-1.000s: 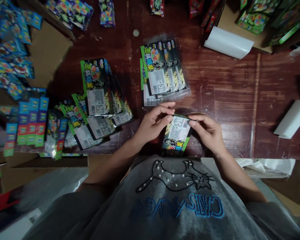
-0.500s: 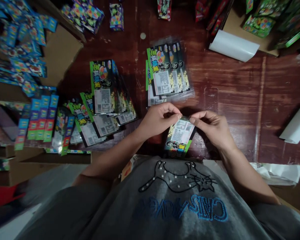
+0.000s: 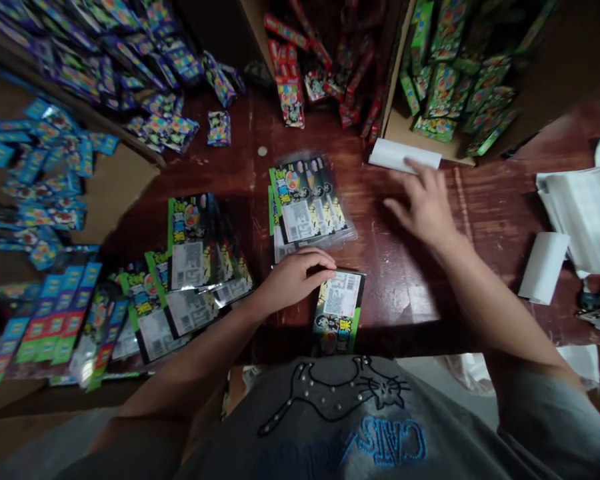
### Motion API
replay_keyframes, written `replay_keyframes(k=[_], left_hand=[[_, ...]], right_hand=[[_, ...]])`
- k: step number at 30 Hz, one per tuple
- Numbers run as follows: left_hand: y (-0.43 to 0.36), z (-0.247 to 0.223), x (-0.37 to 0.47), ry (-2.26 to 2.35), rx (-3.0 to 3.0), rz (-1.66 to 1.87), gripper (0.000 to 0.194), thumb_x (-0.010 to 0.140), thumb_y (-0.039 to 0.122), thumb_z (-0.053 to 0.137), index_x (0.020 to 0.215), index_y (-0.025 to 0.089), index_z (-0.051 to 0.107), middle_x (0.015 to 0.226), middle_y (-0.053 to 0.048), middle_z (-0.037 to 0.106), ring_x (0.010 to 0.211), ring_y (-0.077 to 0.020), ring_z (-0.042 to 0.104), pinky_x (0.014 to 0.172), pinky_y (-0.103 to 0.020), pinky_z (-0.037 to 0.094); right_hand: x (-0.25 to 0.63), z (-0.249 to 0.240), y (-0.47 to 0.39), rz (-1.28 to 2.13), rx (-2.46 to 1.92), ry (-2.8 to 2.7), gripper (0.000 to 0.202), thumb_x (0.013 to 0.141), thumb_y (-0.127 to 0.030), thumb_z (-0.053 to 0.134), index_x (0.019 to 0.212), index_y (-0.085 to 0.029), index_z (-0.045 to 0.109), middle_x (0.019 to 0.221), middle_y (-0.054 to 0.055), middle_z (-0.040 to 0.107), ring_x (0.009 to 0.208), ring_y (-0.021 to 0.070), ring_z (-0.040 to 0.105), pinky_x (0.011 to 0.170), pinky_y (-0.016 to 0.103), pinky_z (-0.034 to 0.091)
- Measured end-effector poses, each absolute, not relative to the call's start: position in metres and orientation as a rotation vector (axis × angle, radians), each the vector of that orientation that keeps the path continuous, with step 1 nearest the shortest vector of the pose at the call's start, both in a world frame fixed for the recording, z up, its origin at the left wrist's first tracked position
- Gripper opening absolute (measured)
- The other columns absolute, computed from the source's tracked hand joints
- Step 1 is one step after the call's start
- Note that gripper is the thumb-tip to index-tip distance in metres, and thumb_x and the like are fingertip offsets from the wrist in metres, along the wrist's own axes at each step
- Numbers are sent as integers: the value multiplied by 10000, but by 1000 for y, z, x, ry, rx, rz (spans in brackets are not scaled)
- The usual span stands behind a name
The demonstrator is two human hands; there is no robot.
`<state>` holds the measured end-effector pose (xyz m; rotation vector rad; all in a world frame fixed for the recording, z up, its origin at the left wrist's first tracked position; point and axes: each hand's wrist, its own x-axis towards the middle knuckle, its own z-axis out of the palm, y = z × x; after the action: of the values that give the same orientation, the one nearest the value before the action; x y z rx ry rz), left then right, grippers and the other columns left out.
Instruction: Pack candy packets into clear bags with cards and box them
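packet [image 3: 337, 317], long axis toward shirt [image 3: 340, 427], white label [image 3: 340, 293] farthest

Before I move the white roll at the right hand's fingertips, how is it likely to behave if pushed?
The white roll looks apt to roll, given its curved side. It may be light and dent when squeezed, since it resembles curled sheet material. Its smooth-looking surface could also be slightly slippery.

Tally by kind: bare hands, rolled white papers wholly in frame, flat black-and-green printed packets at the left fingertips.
Bare left hand and right hand: 2
Upper white paper roll and lower white paper roll: 2
Flat black-and-green printed packet: 1
Total: 5
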<state>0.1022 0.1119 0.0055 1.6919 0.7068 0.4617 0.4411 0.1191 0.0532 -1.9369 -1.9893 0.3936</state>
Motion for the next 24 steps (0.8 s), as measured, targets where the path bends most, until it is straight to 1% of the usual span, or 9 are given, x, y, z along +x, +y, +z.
replay_keyframes(k=[1,3,5,7,12,14,18,22,24], left_hand=[[114,7,105,708,1749,496,133,979,320,730,1086,278,797,1203,-59,815,1120,-237,772,1041,-460,623],[119,12,110,737,1813,565,232,980,296,735,1209,284,768,1333,-73,768,1252,-249,725,1130,-493,582],[126,20,116,783,1814,648,325,981,289,742,1306,281,725,1379,-81,740,1310,-248,692,1179,-495,548],[136,26,123,828,1755,755,445,967,326,776,1397,275,670,1442,-98,703,1372,-266,657,1228,-507,501],[161,32,146,713,1442,880,1051,720,572,979,1604,324,466,1678,-152,509,1468,-372,590,1169,-541,534],[164,35,155,602,1352,813,999,733,595,963,1579,333,502,1598,-136,601,1409,-356,643,1092,-508,581],[154,40,165,528,1251,726,511,868,479,877,1305,256,734,1246,-82,800,1104,-226,764,917,-341,608],[142,41,171,742,1282,762,277,903,484,814,958,214,802,869,-12,783,731,-128,660,641,-251,489],[138,43,176,838,1329,804,373,922,529,779,746,203,731,650,24,647,602,-106,532,557,-253,388]], right_hand=[[461,48,137,273,-2016,-1945,552,884,-358,861,1382,-203,680,1615,178,574,1530,444,438,1286,699,305],[494,43,164,240,-2084,-1818,462,872,-343,874,1268,-190,692,1421,179,700,1411,395,534,1247,607,379],[509,48,176,399,-2018,-1631,401,875,-401,865,1179,-205,689,1199,132,764,1170,302,660,1087,490,519],[504,61,171,687,-1891,-1434,419,862,-521,856,1114,-224,699,1032,71,763,905,224,685,849,404,580],[450,108,124,1351,-1794,-1144,514,719,-674,930,890,-224,748,755,-2,708,584,124,561,512,271,446],[434,118,108,1484,-1809,-1066,534,694,-692,938,842,-216,745,691,-14,682,529,105,523,452,250,385],[430,121,85,1606,-1866,-1027,575,716,-759,888,818,-212,740,678,4,692,529,120,545,459,267,402],[434,136,77,1103,-1931,-1373,536,919,-762,702,992,-239,789,987,95,796,871,228,725,764,368,581],[426,150,77,801,-1848,-1630,445,960,-677,712,1138,-274,780,1155,94,791,1052,266,728,951,415,568]])
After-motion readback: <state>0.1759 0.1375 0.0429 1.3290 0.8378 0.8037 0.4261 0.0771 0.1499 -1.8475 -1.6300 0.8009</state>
